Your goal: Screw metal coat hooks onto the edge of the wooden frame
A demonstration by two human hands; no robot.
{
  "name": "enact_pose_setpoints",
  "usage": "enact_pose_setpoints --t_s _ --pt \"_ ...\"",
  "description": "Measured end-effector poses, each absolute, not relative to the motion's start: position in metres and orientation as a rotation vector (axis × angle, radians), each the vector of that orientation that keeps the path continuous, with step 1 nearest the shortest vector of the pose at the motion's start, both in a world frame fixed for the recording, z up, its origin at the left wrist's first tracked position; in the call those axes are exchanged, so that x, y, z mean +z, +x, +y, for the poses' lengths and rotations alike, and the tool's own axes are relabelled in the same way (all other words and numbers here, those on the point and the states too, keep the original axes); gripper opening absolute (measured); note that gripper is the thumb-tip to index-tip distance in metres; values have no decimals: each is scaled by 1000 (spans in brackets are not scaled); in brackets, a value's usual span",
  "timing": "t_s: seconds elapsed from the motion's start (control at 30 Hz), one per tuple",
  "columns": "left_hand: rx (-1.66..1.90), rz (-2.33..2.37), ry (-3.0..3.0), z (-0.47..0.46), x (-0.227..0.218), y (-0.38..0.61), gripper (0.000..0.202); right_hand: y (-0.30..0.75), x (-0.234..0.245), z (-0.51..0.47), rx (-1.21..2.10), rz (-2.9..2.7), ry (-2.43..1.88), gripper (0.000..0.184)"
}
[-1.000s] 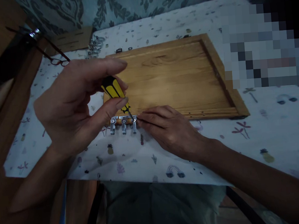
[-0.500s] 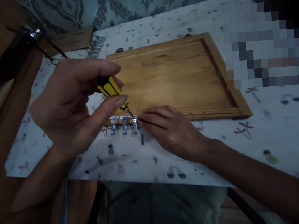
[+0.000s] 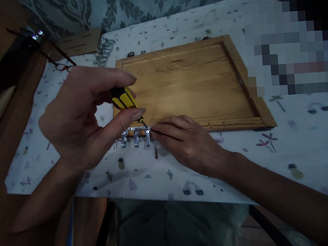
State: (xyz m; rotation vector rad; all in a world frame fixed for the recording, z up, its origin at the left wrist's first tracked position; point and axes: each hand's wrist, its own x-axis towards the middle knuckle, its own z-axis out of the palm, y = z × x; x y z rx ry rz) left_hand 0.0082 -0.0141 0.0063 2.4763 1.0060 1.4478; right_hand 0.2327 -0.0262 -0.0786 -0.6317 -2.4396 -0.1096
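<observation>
My left hand (image 3: 79,117) is closed round the yellow-and-black handle of a screwdriver (image 3: 124,99), thumb below and fingers above. The screwdriver's thin shaft slants down to the rightmost of three silver metal hooks (image 3: 147,133), at the screw head. These hooks sit in a row along the near edge of a framed wooden panel (image 3: 189,87) and stick out past it. My right hand (image 3: 189,142) lies on that edge with its fingers together. Its fingertips press close beside the rightmost hook; what lies under them is hidden.
Loose silver metal pieces (image 3: 104,50) lie at the back left beside a flat brown cardboard piece (image 3: 77,44). Eyeglasses (image 3: 61,65) rest near the left edge. A patterned white tablecloth (image 3: 153,176) covers the table. At upper right an area is blurred out.
My left hand has shifted slightly right and turned the screwdriver handle a little more upright. The tip stays at the rightmost hook. My right hand and the panel are nearly unmoved.
</observation>
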Motion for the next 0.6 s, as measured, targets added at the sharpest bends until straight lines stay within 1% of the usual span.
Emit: enact_pose_setpoints --t_s 0.07,0.13,0.4,0.6 --pt "1435 1019 2510 -16 9 10 34 233 -79 -26 -120 -2444 -649 22" --pt "1410 1030 2511 -18 11 10 32 233 -79 -27 -130 -2448 -656 22" --pt "1274 965 2444 -17 16 6 35 234 -79 -26 -126 -2456 -653 23" --pt "1245 946 2574 -11 13 7 41 233 -79 -27 -93 -2476 -663 23"
